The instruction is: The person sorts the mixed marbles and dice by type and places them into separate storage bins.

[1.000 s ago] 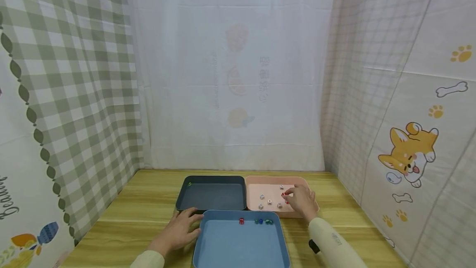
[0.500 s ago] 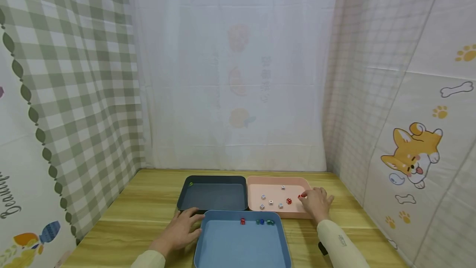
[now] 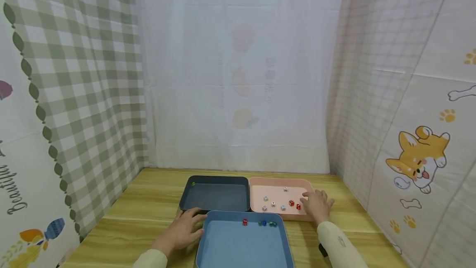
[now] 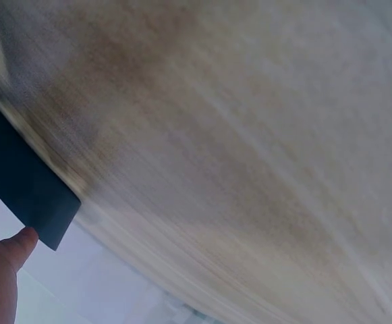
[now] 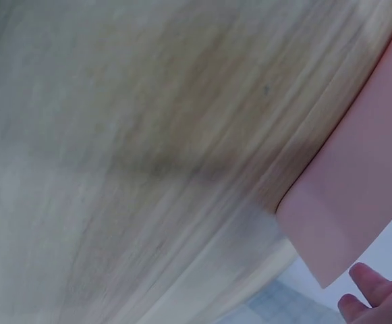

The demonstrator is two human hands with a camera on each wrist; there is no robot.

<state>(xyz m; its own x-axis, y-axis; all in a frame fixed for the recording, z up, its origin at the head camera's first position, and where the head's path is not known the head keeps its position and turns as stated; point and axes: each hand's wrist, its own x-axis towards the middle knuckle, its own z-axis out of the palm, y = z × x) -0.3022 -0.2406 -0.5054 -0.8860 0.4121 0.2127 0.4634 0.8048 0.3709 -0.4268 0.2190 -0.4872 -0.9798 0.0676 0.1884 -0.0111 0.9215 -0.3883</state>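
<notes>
A pink tray (image 3: 256, 189) holds several white dice (image 3: 273, 204) and two red dice (image 3: 291, 203). My right hand (image 3: 315, 205) rests over the tray's right side with its fingers relaxed; the nearer red die (image 3: 298, 206) lies just off its thumb. My left hand (image 3: 186, 227) lies flat on the table against the far left corner of the blue tray (image 3: 238, 247). In the wrist views only fingertips (image 5: 378, 297) beside the pink tray's corner (image 5: 357, 202) and a thumb (image 4: 0, 270) by the dark tray's corner (image 4: 20, 182) show.
The blue tray carries a red die (image 3: 244, 222), a blue die (image 3: 263, 223) and a green die (image 3: 272, 223) along its far edge. A dark tray (image 3: 215, 195) left of the pink one holds one green die (image 3: 193, 183). Curtains close in the wooden table (image 3: 148, 202) on three sides.
My right hand drew from the pink tray's middle to its right side; the red die it pinched now lies in the tray. The left hand stayed put.
</notes>
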